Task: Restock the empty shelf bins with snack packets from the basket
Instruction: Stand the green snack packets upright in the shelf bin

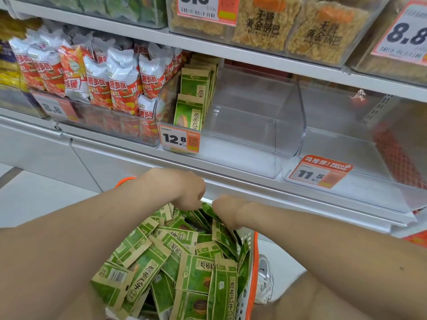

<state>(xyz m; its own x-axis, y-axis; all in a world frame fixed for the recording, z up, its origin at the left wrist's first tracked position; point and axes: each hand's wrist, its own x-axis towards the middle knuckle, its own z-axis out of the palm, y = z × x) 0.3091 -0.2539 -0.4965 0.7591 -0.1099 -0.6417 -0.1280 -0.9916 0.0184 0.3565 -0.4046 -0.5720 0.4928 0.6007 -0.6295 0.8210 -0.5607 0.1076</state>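
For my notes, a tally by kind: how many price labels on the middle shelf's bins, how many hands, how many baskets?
Orange-and-white price labels on clear plastic middle-shelf bins: 3 (8.8, 12.8, 11.5)
Bare hands gripping green snack packets: 2 (left hand, right hand)
White perforated plastic basket, orange rim: 1
Total: 6

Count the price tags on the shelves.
5. Upper shelf: centre tag, right 8.8 tag. Lower shelf: left 8.8 tag, 12.8 tag, 11.5 tag. Others may be hidden.
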